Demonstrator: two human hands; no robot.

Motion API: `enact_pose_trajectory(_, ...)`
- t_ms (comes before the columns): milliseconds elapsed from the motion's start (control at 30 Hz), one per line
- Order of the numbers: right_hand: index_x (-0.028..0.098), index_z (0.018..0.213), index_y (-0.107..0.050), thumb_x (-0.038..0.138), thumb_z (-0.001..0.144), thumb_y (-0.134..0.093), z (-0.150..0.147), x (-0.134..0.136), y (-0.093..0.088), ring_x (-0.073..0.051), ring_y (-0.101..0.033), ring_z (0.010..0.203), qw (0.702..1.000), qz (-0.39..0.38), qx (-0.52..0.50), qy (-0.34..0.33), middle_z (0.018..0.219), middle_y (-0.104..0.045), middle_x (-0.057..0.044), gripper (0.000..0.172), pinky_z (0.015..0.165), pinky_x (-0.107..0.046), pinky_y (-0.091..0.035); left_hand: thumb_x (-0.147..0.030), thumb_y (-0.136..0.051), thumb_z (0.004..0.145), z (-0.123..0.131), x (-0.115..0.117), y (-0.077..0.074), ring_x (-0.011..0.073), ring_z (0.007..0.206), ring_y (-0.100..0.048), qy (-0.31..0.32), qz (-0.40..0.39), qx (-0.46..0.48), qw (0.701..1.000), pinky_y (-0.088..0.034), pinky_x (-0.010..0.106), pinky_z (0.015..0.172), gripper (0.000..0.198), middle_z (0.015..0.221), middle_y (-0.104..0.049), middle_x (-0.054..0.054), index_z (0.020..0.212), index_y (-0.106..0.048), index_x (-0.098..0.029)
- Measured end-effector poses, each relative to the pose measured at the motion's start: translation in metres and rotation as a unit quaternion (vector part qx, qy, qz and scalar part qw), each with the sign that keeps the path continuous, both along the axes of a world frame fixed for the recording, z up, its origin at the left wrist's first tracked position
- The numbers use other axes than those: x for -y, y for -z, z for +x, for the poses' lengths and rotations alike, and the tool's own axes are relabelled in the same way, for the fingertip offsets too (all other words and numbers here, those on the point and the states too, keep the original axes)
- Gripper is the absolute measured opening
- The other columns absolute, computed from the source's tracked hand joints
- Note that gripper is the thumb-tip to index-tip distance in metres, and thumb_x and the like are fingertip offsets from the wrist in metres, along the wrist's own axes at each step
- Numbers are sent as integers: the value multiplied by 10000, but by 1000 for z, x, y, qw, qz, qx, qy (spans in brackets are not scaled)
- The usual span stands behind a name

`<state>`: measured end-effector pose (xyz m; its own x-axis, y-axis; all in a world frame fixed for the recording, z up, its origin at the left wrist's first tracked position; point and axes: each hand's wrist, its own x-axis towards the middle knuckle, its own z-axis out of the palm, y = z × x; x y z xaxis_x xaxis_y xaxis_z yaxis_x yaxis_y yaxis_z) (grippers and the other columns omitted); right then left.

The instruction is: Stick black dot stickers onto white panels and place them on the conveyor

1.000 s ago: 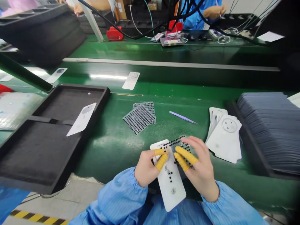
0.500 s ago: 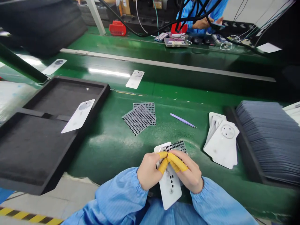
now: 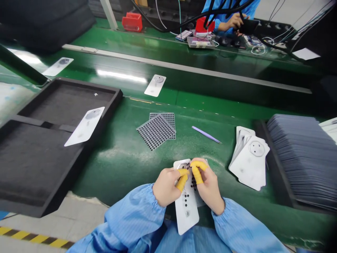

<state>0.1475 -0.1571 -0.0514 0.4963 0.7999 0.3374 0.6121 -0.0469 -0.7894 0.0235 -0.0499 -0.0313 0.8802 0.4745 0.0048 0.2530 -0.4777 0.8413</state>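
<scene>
Hands closed together since earlier frame, right fingers curling in. Left hand (image 3: 165, 184) pinched white card (image 3: 186, 211) steady between both hands; right hand (image 3: 207, 188) clamped its top. Dot sheets (image 3: 157, 129), tweezers (image 3: 206, 134) lay ahead, within reach.

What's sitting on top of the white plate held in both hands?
Small black dots run down the flat white plastic plate. The left hand and right hand, in yellow finger cots, cover its upper end.
</scene>
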Motion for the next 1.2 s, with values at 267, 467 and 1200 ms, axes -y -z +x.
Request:
enact_pose_trajectory(267, 208, 980, -595, 108, 870, -501, 2, 1, 9, -191, -610, 933, 997, 19, 70, 5, 1000, -616, -79, 176, 800, -360, -527, -254, -609, 804, -44, -58, -2, 251, 946, -679, -183, -127, 71, 972, -539, 359, 854, 500, 1073, -695, 116, 1274, -499, -124)
enact_pose_trajectory(467, 214, 1055, -583, 13, 810, -548, -1, 3, -29, -188, -588, 899, 984, 81, 161, 8, 988, -600, -74, 318, 760, -343, -522, -355, -721, 776, -49, -45, -33, 198, 670, -701, -196, -356, 147, 901, -587, 308, 626, 834, 821, -733, 46, 1407, -203, -185)
enact_pose_trajectory(1200, 113, 1073, -596, 110, 798, -534, -9, 27, -72, -320, -529, 1166, 953, 33, 292, -73, 1285, -515, -192, 282, 1014, -604, -373, -101, -612, 795, -13, 19, -60, 108, 531, -611, -105, -102, 185, 972, -505, 169, 520, 184, 671, -701, 8, 936, -724, -140)
